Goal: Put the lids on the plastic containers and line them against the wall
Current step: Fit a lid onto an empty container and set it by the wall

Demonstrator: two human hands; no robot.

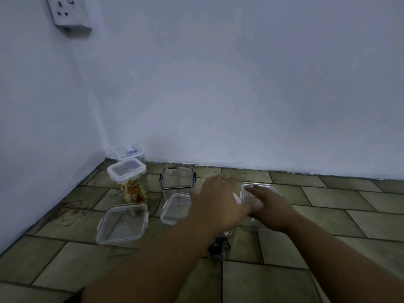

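**Two hands at a clear box**

Head view: The right hand lies flat on a clear box, fingers straight and together. The left hand is just beside it, fingers straight. The box sits on the floor near the wall.

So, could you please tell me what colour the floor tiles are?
Mottled olive-brown floor tiles with dark grout; head view shows them.

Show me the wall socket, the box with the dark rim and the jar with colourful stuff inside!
wall socket (pixel 69 12): head view, middle of white faceplate.
box with the dark rim (pixel 177 177): head view, centre of its clear top.
jar with colourful stuff (pixel 133 191): head view, its clear side wall.
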